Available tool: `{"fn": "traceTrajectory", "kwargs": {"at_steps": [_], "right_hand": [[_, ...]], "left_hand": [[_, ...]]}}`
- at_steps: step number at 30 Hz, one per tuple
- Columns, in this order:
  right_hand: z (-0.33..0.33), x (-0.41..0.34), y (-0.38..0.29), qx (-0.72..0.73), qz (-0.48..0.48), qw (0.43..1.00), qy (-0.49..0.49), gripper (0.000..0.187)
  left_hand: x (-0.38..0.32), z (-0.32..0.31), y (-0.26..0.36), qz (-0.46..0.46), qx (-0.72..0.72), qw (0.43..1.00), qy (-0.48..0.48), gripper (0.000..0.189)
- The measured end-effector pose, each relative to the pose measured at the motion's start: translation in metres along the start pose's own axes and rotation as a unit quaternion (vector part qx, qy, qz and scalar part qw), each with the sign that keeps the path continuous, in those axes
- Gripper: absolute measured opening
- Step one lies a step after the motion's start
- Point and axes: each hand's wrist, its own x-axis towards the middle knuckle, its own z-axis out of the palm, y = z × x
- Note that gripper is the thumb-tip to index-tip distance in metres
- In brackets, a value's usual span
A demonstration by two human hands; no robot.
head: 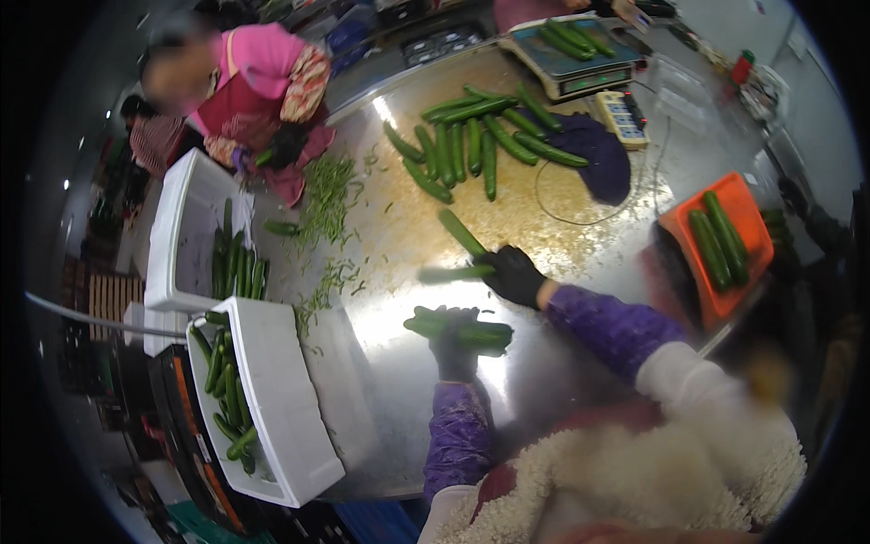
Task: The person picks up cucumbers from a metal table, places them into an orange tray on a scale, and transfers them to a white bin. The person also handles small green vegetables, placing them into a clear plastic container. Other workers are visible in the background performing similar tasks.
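My left hand (454, 347), in a dark glove, is closed round a small bunch of cucumbers (484, 333) above the steel table (380, 421). To its upper right, my right hand (513, 277), gloved in black, has hold of two more cucumbers (462, 231); one points up and away, the other is blurred and points left. Beyond my hands, many loose cucumbers (457, 151) lie on the table, some side by side and some across others. Purple sleeves cover both my forearms.
White foam boxes (279, 381) with cucumbers stand at the left, near green scraps (326, 197). A co-worker (262, 88) holds a cucumber behind them. A scale (571, 58) with cucumbers, a power strip (622, 119), a dark cloth (601, 160) and an orange tray (724, 302) with cucumbers are farther right.
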Motion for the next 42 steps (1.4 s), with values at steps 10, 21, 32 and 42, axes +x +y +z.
{"fn": "traceTrajectory", "kwargs": {"at_steps": [10, 21, 32, 42], "right_hand": [[-0.128, -0.22, -0.001, 0.028, -0.023, 0.973, 0.226, 0.022], [-0.201, -0.238, -0.045, 0.111, -0.061, 0.991, 0.044, 0.023], [-0.28, -0.272, -0.114, 0.162, -0.065, 0.98, 0.095, 0.038], [-0.258, -0.296, -0.109, 0.353, -0.038, 0.915, 0.193, 0.04]], "left_hand": [[-0.049, 0.041, -0.002, -0.026, 0.303, 0.948, -0.098, 0.021], [-0.172, 0.199, -0.021, -0.095, 0.211, 0.939, -0.256, 0.043], [-0.198, 0.227, 0.0, -0.018, 0.08, 0.963, -0.258, 0.044], [-0.226, 0.261, 0.002, 0.245, 0.368, 0.849, -0.288, 0.042]]}}
